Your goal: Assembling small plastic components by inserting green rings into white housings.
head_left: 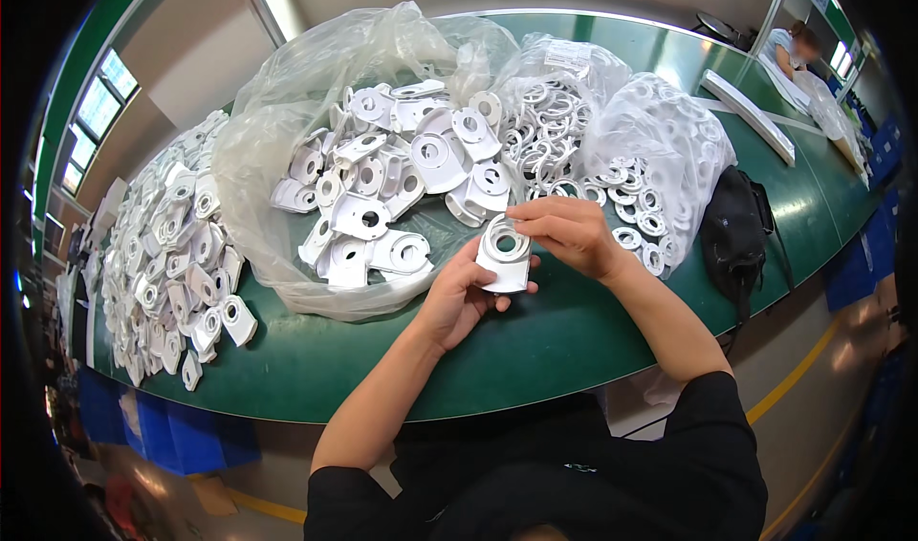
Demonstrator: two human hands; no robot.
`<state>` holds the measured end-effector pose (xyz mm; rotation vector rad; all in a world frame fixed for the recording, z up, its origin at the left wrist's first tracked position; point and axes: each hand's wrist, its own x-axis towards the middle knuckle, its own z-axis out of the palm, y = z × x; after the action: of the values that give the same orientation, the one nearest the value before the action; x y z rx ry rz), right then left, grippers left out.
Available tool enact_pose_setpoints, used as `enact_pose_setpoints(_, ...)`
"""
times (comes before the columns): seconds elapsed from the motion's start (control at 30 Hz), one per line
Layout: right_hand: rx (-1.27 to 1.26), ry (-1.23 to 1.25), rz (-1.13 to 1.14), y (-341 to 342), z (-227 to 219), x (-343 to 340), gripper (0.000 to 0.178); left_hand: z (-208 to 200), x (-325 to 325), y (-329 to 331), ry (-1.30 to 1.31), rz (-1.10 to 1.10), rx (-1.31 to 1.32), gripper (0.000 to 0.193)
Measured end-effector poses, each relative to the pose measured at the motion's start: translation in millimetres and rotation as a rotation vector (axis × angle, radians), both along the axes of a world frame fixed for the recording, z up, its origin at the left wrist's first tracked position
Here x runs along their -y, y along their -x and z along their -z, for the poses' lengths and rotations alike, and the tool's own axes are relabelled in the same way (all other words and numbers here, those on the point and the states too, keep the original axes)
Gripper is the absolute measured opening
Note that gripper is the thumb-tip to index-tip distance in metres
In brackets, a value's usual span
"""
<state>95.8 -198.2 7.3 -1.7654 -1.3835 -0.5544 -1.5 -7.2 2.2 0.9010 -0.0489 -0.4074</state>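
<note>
My left hand (461,297) is closed on a white plastic part (507,275), a flat plate with a rounded end and a round hole. At that hole lies a white ring (507,240), which the fingers of my right hand (569,233) pinch by its upper edge. Whether the ring is seated in the plate or only rests on it, I cannot tell. Beyond my hands a clear plastic bag (287,288) gapes around a heap of similar white plates (363,211). Loose white rings (639,197) spill from another clear bag (703,149) to the right of my right hand.
On the left rises a big pile of white plates with rings (177,264). Metallic-looking rings (547,125) fill a bag at the back. A black bag (734,230) and a long white strip (749,116) lie rightward on the green table (382,374). A person (792,52) sits at the far right.
</note>
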Motion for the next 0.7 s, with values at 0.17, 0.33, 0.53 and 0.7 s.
enact_pose_setpoints(0.17,0.183,0.072,-0.006,0,-2,1,0.018,1,0,1,0.053,0.010,0.013,0.054)
enact_pose_setpoints(0.33,0.269,0.098,-0.032,-1,-5,3,0.018,3,1,1,0.006,-0.002,0.014,0.045)
enact_pose_setpoints(0.53,0.267,0.084,0.033,2,-13,-3,0.025,1,0,3,-0.181,-0.080,0.082,0.039)
enact_pose_setpoints(0.7,-0.394,-0.138,0.162,10,-11,-10,0.021,0,9,8,-0.400,-0.130,0.155,0.032)
